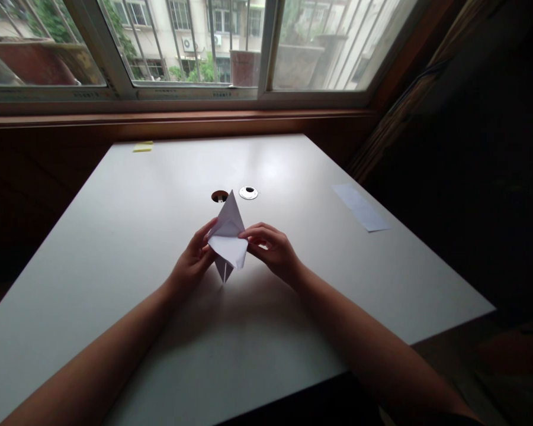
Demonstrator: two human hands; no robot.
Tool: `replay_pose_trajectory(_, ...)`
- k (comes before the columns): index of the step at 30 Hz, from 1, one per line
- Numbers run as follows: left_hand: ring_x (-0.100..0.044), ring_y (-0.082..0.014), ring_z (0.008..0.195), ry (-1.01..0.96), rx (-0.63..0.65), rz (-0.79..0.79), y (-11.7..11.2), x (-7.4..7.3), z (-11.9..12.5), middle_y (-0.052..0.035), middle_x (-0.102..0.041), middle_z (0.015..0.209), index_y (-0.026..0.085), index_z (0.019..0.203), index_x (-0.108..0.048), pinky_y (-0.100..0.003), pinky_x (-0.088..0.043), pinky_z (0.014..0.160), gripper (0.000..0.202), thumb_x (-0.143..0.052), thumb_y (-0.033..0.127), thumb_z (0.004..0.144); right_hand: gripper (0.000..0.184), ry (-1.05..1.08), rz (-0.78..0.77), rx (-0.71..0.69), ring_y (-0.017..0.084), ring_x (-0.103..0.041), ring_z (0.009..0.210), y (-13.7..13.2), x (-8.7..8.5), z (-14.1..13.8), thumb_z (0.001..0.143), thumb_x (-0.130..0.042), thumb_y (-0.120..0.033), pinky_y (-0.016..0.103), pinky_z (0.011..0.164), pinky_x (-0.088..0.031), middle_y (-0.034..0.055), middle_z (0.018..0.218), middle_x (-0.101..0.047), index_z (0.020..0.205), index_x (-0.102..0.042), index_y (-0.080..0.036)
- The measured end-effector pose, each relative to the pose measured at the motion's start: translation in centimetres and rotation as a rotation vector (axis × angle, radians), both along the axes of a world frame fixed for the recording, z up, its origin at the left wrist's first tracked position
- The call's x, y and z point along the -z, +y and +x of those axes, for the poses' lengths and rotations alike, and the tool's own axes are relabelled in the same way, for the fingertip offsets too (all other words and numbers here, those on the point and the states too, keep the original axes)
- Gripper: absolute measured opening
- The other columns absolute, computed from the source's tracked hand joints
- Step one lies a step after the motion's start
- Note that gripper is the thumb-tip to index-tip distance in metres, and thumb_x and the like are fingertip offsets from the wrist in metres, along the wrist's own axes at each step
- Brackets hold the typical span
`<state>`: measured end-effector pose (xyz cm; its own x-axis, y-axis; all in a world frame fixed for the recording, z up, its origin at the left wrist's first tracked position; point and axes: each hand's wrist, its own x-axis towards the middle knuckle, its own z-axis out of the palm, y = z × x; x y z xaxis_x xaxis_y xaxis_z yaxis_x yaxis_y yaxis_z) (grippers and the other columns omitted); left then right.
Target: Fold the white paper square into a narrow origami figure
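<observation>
A folded white paper (228,247) is held up over the middle of the white table, with one point upward and a split point hanging below. My left hand (196,253) pinches its left edge between thumb and fingers. On the opposite edge, my right hand (273,247) grips the paper with its thumb and fingertips. A flap in the centre of the paper stands out toward me. The back of the folded piece is hidden.
The white table (115,248) stands below a barred window. A round hole (219,196) and a metal ring (249,193) lie just beyond the hands. A paper strip (359,207) rests near the right edge, and a yellow-edged slip (143,146) at the far left.
</observation>
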<state>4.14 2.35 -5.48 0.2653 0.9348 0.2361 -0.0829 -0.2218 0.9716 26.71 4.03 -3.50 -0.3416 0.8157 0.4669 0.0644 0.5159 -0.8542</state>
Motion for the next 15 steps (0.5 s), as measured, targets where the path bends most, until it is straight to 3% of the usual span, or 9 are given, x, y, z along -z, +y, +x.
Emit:
replay_pose_trajectory(5,-0.067,-0.0151,0.081,0.033,-0.064,0.043,-0.4,-0.12,-0.01,-0.0061,-0.068,0.11,0.025,0.119,-0.051,-0.024,-0.052,0.067,0.036,-0.065,0.039,0.09,0.02,0.022,-0.046,0.019,0.014,-0.063,0.081,0.19,-0.06,0.13,0.088,-0.067,-0.038,0.03,0.074,-0.056,0.0069,0.102,-0.065,0.102,-0.071,-0.024)
replay_pose_trajectory(8,-0.068,-0.0162,0.081,0.089,-0.148,0.061,-0.48,-0.13,-0.27,-0.0049,-0.071,0.098,0.021,0.111,-0.06,-0.025,-0.054,0.07,0.029,-0.067,0.036,0.088,0.02,0.021,-0.056,0.017,0.015,-0.063,0.082,0.22,-0.08,0.16,0.088,-0.067,-0.037,0.03,0.075,-0.055,0.0068,0.102,-0.065,0.101,-0.072,-0.023)
replay_pose_trajectory(15,-0.07,-0.0207,0.09,0.145,-0.219,0.049,-0.38,-0.58,-0.42,-0.0091,-0.074,0.106,0.017,0.11,-0.07,-0.031,-0.059,0.079,0.032,-0.07,0.036,0.085,0.024,0.024,-0.089,0.019,0.015,-0.062,0.081,0.49,0.38,0.22,0.087,-0.068,-0.04,0.029,0.072,-0.055,0.0071,0.101,-0.065,0.102,-0.073,-0.023)
